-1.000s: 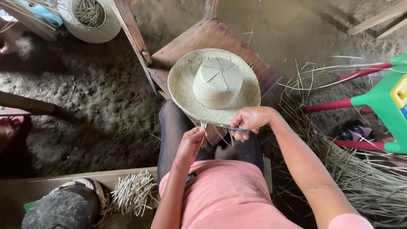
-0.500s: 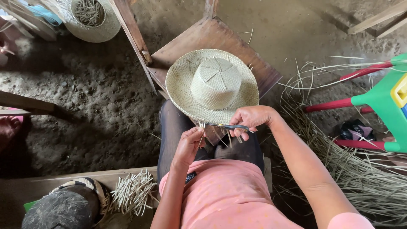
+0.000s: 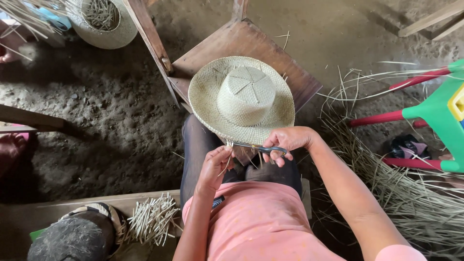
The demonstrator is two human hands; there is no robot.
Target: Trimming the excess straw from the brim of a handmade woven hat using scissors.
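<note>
A pale woven straw hat (image 3: 241,99) rests crown up on my knees, its far brim over a wooden stool (image 3: 227,46). My right hand (image 3: 285,142) grips blue-handled scissors (image 3: 258,148), blades pointing left at loose straw ends (image 3: 229,144) that stick out under the near brim. My left hand (image 3: 216,166) pinches those straw ends just below the brim edge, right at the scissor tips.
A heap of cut straw bits (image 3: 152,220) lies on a wooden board at lower left beside a dark hat (image 3: 72,237). Another straw hat (image 3: 104,21) holding cuttings sits upside down at top left. Long straw strands (image 3: 411,193) and a green-and-red plastic stool (image 3: 435,116) are on the right.
The scissors have shifted left and tilted toward the brim's straw ends; my right hand dropped slightly. My left hand stays pinching the ends. The hat turned very little.
</note>
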